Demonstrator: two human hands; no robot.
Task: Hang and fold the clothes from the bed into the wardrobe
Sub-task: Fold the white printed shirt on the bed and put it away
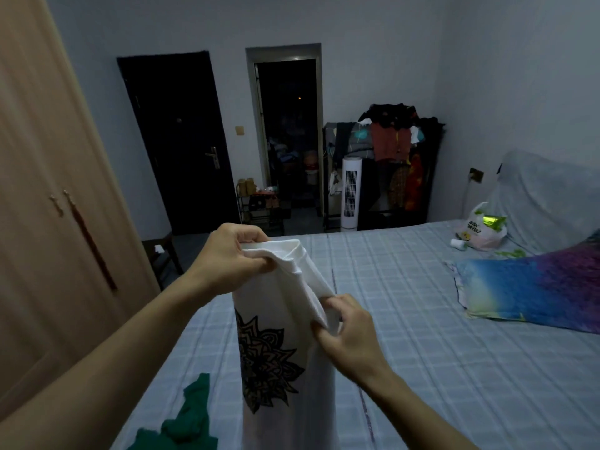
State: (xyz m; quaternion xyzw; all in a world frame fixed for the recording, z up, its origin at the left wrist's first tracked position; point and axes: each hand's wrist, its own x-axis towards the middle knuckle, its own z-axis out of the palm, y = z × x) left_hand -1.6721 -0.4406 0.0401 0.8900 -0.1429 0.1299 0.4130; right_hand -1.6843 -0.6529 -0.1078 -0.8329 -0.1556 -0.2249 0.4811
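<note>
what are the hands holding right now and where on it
Both hold the white printed shirt above the bed: the left hand grips its top edge, the right hand pinches a fold lower on the side.

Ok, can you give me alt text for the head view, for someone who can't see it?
Both hands hold a white T-shirt with a black mandala print up over a blue checked bed: the left hand grips its top edge, the right hand pinches it lower down. A green garment lies on the bed, with closed wardrobe doors at left.
</note>
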